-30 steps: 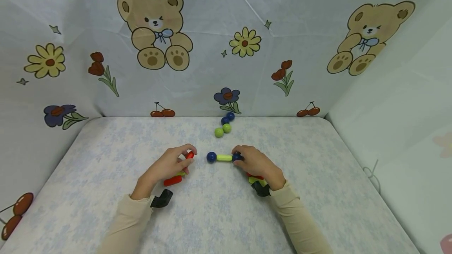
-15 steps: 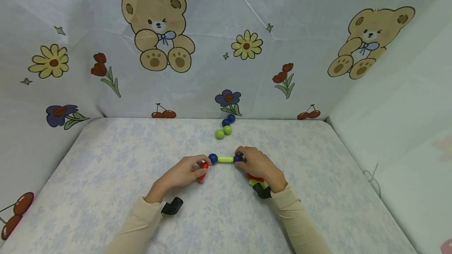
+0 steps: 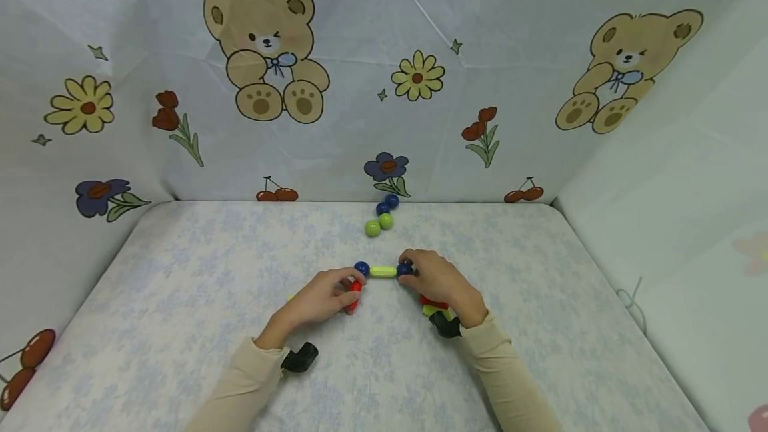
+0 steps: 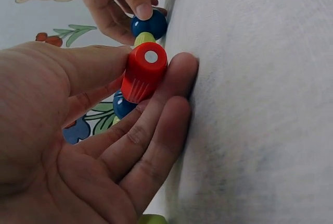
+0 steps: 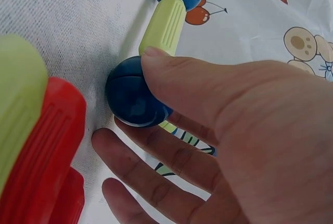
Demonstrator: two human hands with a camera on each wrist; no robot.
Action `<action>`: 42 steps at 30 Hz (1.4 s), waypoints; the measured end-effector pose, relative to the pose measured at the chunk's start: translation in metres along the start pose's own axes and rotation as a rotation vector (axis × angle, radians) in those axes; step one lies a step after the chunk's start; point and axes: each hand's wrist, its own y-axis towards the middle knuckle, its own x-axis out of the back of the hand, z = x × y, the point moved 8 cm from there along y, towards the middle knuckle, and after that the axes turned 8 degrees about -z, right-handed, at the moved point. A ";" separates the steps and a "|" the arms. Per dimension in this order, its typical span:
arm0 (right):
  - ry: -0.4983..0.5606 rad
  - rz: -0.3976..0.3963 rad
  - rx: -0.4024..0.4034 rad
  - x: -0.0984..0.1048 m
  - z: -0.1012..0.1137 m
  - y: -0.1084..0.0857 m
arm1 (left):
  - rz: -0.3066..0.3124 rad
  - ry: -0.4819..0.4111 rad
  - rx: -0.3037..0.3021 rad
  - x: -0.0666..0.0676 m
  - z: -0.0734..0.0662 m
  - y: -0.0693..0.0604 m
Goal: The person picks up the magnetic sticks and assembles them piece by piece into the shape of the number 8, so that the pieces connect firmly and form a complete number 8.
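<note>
My left hand (image 3: 327, 297) pinches a red magnetic rod (image 4: 143, 73) between thumb and fingers. A pale magnet disc shows in the rod's near end. Its far end is close to the left blue ball (image 3: 362, 269); whether they touch I cannot tell. A yellow-green rod (image 3: 383, 272) lies between that ball and a second blue ball (image 5: 130, 94), joining the two in a row on the table. My right hand (image 3: 435, 279) holds this second ball with the thumb on top and a finger beneath.
Under my right wrist lie loose red rods (image 5: 44, 140) and a yellow-green rod (image 5: 18, 88). Two green balls (image 3: 373, 228) and two blue balls (image 3: 392, 201) stand at the table's back edge, before the bear-print cloth (image 3: 336, 139). A bit of yellow-green shows behind my left hand.
My left hand has carried the red rod rightward, away from the loose rods at left, up to the left blue ball. The right hand stays on its ball.
</note>
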 end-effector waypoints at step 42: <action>-0.011 0.007 0.038 -0.001 0.003 0.000 | 0.034 -0.119 0.029 -0.005 0.008 0.002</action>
